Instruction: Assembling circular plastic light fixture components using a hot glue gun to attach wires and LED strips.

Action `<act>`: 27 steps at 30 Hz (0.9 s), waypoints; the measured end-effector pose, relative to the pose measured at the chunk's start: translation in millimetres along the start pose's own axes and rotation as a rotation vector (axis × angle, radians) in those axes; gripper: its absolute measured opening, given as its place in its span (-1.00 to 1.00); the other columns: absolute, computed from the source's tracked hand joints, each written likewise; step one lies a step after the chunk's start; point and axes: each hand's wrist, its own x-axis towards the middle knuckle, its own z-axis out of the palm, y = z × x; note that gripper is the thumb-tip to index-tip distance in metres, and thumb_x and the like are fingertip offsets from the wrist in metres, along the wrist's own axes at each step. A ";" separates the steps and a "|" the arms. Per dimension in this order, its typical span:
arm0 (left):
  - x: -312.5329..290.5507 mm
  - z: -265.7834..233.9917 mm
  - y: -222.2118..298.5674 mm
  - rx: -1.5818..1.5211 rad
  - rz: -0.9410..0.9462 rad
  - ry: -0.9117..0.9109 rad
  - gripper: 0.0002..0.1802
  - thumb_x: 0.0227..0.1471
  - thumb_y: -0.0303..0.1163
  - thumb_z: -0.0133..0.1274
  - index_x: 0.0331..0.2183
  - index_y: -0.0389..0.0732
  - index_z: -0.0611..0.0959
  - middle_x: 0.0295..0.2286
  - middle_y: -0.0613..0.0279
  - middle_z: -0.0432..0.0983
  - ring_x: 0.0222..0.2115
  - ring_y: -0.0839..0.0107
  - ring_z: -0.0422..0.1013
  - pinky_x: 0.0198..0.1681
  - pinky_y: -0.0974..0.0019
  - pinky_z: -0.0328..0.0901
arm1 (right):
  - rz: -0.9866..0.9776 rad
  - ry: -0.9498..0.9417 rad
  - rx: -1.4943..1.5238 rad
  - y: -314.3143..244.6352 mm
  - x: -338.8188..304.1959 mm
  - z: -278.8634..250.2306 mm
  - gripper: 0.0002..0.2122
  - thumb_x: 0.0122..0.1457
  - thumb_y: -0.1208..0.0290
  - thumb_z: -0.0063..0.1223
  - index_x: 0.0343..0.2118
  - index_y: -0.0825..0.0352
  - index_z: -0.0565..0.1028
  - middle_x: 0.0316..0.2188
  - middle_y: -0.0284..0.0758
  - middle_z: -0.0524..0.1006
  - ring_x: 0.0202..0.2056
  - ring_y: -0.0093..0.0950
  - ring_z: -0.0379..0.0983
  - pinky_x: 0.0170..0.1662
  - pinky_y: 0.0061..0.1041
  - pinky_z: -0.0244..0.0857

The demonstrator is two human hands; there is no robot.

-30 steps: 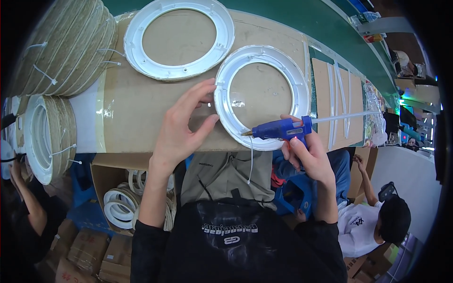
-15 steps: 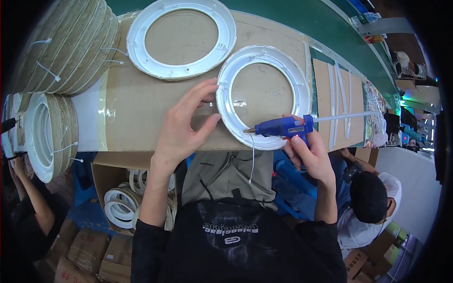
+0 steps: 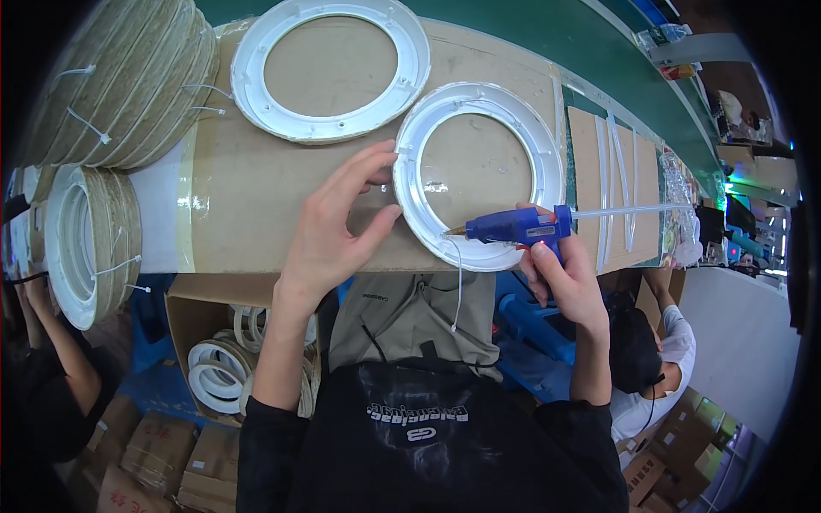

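- Where the table (image 3: 256,197) ends at left, a ribbed stack (image 3: 120,85) of rough, fibrous beige rings rises.
- Bare left hand (image 3: 329,227): thumb and curved fingers spread apart, fingertips at the work ring's outer rim.
- Work ring (image 3: 409,175): smooth, white, flat on tan cardboard before the person, a thin white tie (image 3: 460,291) dangling from its near side.
- Blue glue gun (image 3: 509,227): tapered metallic nozzle at that near side, translucent stick (image 3: 633,209) behind.
- Right hand (image 3: 569,278): wrapped around the gun's handle.

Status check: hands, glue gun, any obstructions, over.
Right hand gripping blue glue gun, nozzle at white ring. Left hand at ring's left rim. White tie dangles near nozzle.
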 end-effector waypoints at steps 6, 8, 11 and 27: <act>0.3 0.3 0.8 -0.001 -0.005 0.001 -0.42 -0.06 -0.59 0.20 0.06 -0.25 0.51 0.10 0.10 0.45 -0.19 0.30 0.54 -0.05 0.25 0.43 | -0.007 0.044 -0.010 2.4 -3.0 0.7 -0.55 0.40 0.36 -0.18 0.29 0.40 0.16 -0.47 -0.36 0.44 -0.62 -0.70 0.27 -0.60 -0.71 0.16; 0.4 0.1 1.8 -0.004 -0.012 0.002 -0.42 -0.06 -0.59 0.20 0.06 -0.26 0.51 0.10 0.10 0.44 -0.19 0.30 0.54 -0.05 0.25 0.43 | -0.010 0.104 -0.032 4.3 -7.6 2.0 -0.53 0.40 0.33 -0.18 0.30 0.42 0.15 -0.45 -0.30 0.50 -0.63 -0.68 0.32 -0.61 -0.72 0.16; 0.5 1.6 1.2 -0.007 -0.017 -0.002 -0.42 -0.06 -0.59 0.21 0.06 -0.26 0.51 0.10 0.10 0.44 -0.18 0.30 0.53 -0.06 0.26 0.43 | -0.016 0.200 0.020 9.7 -22.3 1.1 -0.52 0.39 0.34 -0.17 0.30 0.44 0.14 -0.34 -0.20 0.57 -0.63 -0.67 0.35 -0.60 -0.72 0.19; 1.3 -0.3 3.7 0.022 -0.024 0.002 -0.44 -0.07 -0.59 0.20 0.04 -0.26 0.53 0.08 0.07 0.46 -0.14 0.27 0.52 -0.03 0.23 0.41 | -0.135 0.373 -0.136 31.4 -66.3 -4.2 -0.55 0.38 0.35 -0.11 0.26 0.40 0.19 -0.48 -0.37 0.43 -0.62 -0.74 0.23 -0.57 -0.76 0.11</act>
